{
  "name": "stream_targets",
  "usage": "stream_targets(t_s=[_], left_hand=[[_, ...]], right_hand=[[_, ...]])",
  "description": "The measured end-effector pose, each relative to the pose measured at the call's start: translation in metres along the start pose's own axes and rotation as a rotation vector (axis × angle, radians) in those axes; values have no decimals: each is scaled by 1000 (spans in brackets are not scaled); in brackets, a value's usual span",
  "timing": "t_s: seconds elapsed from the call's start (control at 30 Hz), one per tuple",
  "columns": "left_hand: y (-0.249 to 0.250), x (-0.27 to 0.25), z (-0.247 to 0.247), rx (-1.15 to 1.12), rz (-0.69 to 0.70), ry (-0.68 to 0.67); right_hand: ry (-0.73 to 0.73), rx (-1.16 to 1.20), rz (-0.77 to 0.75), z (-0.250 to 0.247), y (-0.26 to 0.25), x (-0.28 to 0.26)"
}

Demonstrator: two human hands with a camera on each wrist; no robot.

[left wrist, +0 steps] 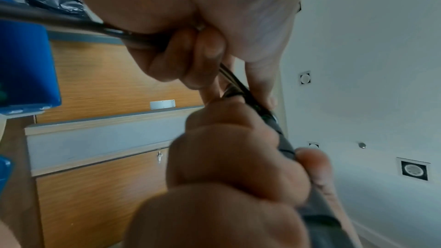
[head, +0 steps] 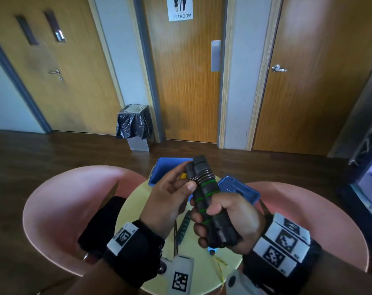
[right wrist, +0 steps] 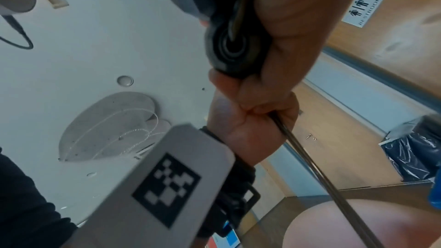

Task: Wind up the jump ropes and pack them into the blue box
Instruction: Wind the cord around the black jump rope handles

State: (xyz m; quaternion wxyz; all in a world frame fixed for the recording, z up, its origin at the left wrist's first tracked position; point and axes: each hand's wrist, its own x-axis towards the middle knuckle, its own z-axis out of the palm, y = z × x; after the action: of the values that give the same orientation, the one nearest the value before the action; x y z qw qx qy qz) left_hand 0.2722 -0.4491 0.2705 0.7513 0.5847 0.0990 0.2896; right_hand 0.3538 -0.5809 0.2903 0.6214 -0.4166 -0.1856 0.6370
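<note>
Two black foam jump rope handles (head: pixel 208 201) with green rings are held together, upright, above the table. A dark cord (head: pixel 203 177) is coiled several turns round their upper part. My right hand (head: pixel 206 220) grips the lower half of the handles. My left hand (head: pixel 189 184) pinches the cord at the coil; in the left wrist view the cord (left wrist: pixel 59 18) runs out through its fingers (left wrist: pixel 205 48). The open blue box (head: pixel 166 167) stands behind the hands, with its lid (head: pixel 240 189) to the right. A second rope's handle (head: pixel 184 226) lies on the table.
The small round pale-yellow table (head: pixel 136 207) stands between two pink chairs (head: pixel 63 199) (head: pixel 313 211). A black object (head: pixel 102 222) lies on the left chair. A thin yellow cord (head: pixel 220 264) lies near the table's front. A bagged bin (head: pixel 134 124) stands by the doors.
</note>
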Motion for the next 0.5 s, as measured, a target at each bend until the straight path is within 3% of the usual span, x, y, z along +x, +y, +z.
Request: stream_targets(t_s=[0.17, 0.33, 0.43, 0.5], left_hand=[[1, 0, 3, 87, 10, -53], [5, -2, 6, -43, -46, -210], [7, -1, 9, -38, -73, -184], [8, -2, 9, -52, -74, -150]], right_hand=[[-121, 102, 8, -10, -1, -6], [-379, 250, 14, -11, -3, -11], [-370, 202, 16, -17, -7, -10], [-258, 82, 43, -21, -13, -11]])
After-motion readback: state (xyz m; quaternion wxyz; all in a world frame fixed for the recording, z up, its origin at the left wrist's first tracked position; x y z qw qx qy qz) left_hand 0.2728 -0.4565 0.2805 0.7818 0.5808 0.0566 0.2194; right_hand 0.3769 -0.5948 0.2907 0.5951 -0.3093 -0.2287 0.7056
